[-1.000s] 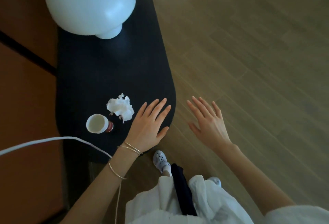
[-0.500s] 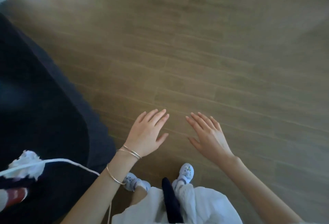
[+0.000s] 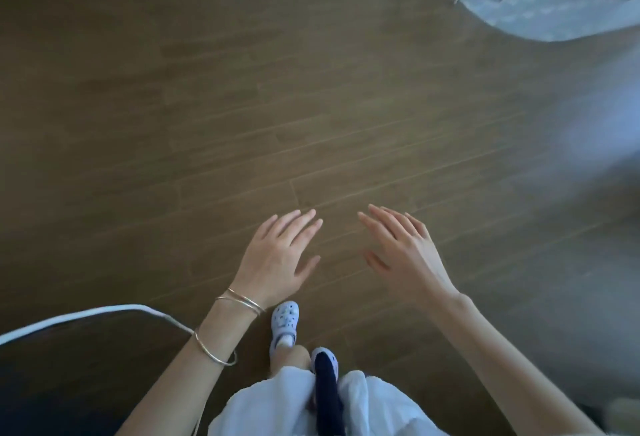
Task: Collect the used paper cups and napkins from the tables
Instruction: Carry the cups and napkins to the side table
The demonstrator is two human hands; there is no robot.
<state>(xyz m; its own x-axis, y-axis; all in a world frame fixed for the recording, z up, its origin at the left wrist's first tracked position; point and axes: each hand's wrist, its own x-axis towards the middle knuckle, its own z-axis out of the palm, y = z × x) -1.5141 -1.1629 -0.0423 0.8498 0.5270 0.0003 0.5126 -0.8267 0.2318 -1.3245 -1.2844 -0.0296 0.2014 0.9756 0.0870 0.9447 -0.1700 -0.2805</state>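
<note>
The paper cup and the crumpled napkin are out of view now. A second ago they sat side by side on the dark bench just left of the left hand, and half a second ago they were sliding off the lower-left edge of the view. Now neither shows anywhere, and neither has been picked up. The left hand [image 3: 277, 262] and the right hand [image 3: 405, 255] hover palm-down over the wooden floor [image 3: 242, 117], fingers straight and a little spread, holding nothing and touching nothing. Of the bench only a dark patch at the lower left [image 3: 52, 401] is left, if that is indeed its end, with the white cable [image 3: 86, 315] curving across it. The view has swung to the right, and a pale rounded surface [image 3: 540, 16] with thin yellowish stems above it has come in at the upper right. It is too blurred to tell whether it is another bench or carries any rubbish. For the task, this looks like a turn away from a cup and napkin not yet collected. Nothing is gathered so far, and those two will likely need a return trip.
</note>
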